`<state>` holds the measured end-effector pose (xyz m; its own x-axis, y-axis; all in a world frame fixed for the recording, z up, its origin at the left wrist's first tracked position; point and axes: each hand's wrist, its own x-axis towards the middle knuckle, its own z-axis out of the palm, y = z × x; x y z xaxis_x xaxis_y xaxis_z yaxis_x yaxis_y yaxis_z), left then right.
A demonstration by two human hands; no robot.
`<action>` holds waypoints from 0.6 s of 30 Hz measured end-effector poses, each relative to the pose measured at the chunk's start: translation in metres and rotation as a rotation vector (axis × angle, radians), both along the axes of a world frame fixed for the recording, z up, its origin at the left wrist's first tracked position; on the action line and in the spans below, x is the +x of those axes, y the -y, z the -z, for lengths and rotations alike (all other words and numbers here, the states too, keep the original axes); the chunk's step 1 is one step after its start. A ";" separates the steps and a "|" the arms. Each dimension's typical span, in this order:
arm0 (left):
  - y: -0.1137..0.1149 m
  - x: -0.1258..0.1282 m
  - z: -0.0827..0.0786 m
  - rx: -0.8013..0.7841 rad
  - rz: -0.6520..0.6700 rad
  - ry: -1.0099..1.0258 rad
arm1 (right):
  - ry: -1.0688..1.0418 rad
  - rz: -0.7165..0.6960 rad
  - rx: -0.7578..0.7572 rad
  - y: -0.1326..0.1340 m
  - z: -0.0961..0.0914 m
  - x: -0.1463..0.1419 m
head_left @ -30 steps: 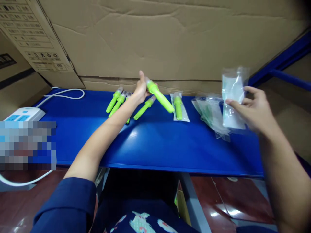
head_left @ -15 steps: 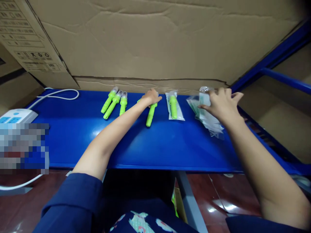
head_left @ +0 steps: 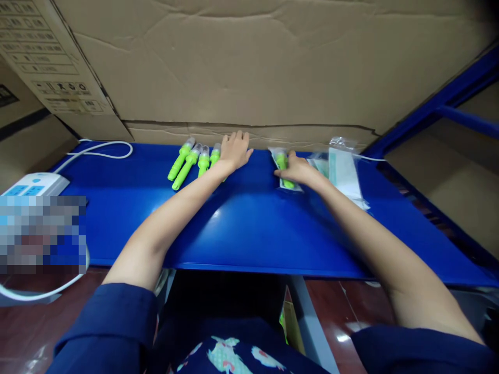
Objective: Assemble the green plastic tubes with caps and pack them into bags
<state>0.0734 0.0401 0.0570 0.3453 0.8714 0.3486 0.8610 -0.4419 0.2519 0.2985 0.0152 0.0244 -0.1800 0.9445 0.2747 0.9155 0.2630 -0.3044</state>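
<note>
Several bright green tubes with clear caps (head_left: 189,163) lie in a row at the back of the blue table (head_left: 249,223). My left hand (head_left: 234,149) lies flat with fingers stretched out at the right end of that row, covering part of a green tube (head_left: 214,156). My right hand (head_left: 297,169) rests on a green tube sealed in a clear bag (head_left: 281,162), with its fingers curled over it. A pile of clear plastic bags (head_left: 345,174) lies just right of that hand.
A big cardboard box (head_left: 253,62) stands along the table's back edge. A white power strip (head_left: 33,184) with a white cable (head_left: 101,151) sits at the left end. A blue frame rail (head_left: 448,98) rises at the right.
My left hand laid its green tube down and slid it left against the row. My right hand put its clear bag on the pile, then moved left onto the bagged tube.
</note>
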 end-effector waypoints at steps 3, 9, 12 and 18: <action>0.006 -0.014 -0.007 -0.021 0.149 0.103 | 0.000 0.042 -0.068 0.021 -0.010 -0.005; 0.001 -0.045 -0.013 -0.189 0.367 0.386 | -0.045 -0.273 0.112 0.067 -0.036 -0.026; -0.008 -0.066 -0.013 -0.298 0.445 0.527 | -0.039 -0.318 0.114 0.061 -0.041 -0.031; -0.026 -0.109 -0.017 -0.203 0.403 0.442 | -0.049 -0.412 0.111 0.027 -0.033 -0.047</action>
